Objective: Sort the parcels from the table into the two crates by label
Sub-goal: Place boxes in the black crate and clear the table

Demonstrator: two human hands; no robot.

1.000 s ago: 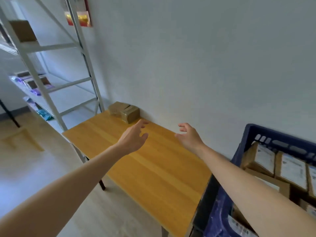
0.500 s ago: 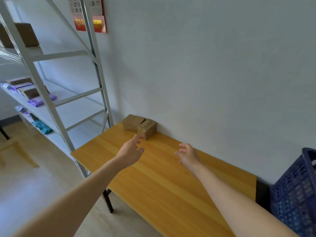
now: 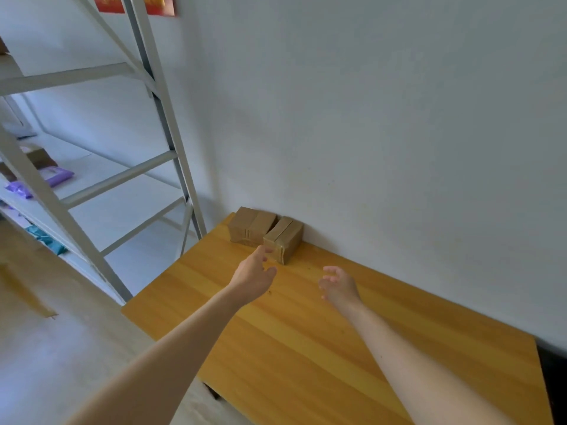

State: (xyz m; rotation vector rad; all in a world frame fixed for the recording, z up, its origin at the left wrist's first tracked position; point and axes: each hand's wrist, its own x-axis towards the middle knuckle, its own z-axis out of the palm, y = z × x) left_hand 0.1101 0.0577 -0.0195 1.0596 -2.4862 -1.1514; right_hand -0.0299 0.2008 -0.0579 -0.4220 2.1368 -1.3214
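At the far left corner of the worktop [image 3: 306,348], against the wall [image 3: 399,148]: 2 brown cardboard parcels, just beside each other. Left parcel [image 3: 250,223] sits at the worktop's end, right parcel [image 3: 283,237] nearer the hands. Left hand [image 3: 254,276] extended, fingertips at the right parcel's near corner; cannot tell if touching. Grip open, fingers spread, nothing held. Right hand [image 3: 339,286] over the worktop, right of the parcels and apart from them; grip open, fingers loose, nothing held. Metal shelf rack [image 3: 159,96] stands left of the worktop, purple bags [image 3: 58,173] on 1 shelf.
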